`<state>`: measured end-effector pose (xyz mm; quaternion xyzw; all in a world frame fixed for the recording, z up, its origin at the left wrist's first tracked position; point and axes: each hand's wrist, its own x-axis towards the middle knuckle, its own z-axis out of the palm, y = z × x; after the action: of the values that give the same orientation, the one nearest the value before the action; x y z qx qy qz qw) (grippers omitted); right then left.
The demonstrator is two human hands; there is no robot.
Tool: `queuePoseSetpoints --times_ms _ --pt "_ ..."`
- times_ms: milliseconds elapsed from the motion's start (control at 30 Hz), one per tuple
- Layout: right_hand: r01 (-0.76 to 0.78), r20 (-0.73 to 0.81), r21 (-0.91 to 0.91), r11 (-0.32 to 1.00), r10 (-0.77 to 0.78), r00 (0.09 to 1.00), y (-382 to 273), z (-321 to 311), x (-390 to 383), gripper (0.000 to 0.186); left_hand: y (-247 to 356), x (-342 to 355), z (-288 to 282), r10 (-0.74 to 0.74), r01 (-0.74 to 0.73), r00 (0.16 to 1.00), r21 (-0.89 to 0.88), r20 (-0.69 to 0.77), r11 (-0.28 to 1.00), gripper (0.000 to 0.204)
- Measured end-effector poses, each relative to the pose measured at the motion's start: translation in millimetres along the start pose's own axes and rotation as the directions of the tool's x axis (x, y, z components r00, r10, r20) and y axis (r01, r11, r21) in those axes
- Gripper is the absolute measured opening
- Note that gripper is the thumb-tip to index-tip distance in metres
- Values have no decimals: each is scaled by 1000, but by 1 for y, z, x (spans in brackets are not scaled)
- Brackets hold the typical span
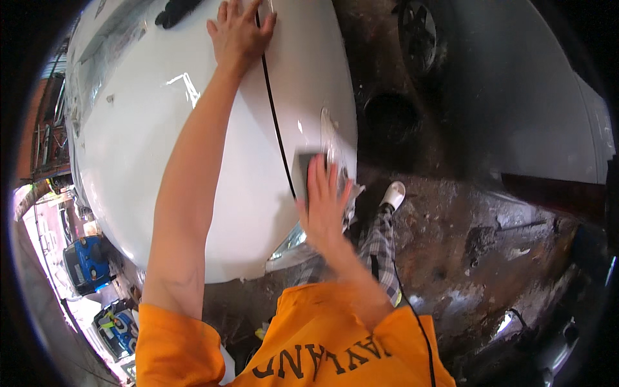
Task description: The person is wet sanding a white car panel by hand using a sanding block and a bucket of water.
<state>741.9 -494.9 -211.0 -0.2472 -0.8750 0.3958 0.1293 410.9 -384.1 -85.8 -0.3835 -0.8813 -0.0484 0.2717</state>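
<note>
Looks like the rubbing down is mid-job here. A dark pad [304, 167] is held under the fingers of the right hand [327, 201], pressed to the right wing of the white car [142, 164], just right of the black seam [273, 116]. That hand is blurred, so it's probably being worked back and forth. The left hand [241, 39] is laid on the car at the far end of the seam, fingers spread wide, nothing seen gripped.

How much has been done? Can't really be told. No clear line between rubbed and unrubbed paint can be made out, and the bit under the pad is hidden. At a guess, the area around the headlight [294, 242] isn't finished, since the pad is being used right beside it.

As for looks: the car's white skin is smooth and fairly glossy, with bright reflections on the left. The right edge is scruffier, with ragged pale bits [352, 201] by the pad; whether that's film or tape can't be told.
</note>
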Motion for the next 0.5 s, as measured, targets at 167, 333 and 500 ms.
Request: queuePoseSetpoints --times_ms 167,333,500 --pt "18 -26 -16 1000 -18 999 3 -18 45 73 -12 -1 26 79 -72 987 53 -142 996 50" --pt "-19 16 34 999 18 1000 7 -26 68 75 -10 -2 27 56 -53 996 47 -68 997 52" --pt "-8 47 150 989 1 999 3 -23 56 78 -4 -2 9 -6 4 999 51 39 999 53"
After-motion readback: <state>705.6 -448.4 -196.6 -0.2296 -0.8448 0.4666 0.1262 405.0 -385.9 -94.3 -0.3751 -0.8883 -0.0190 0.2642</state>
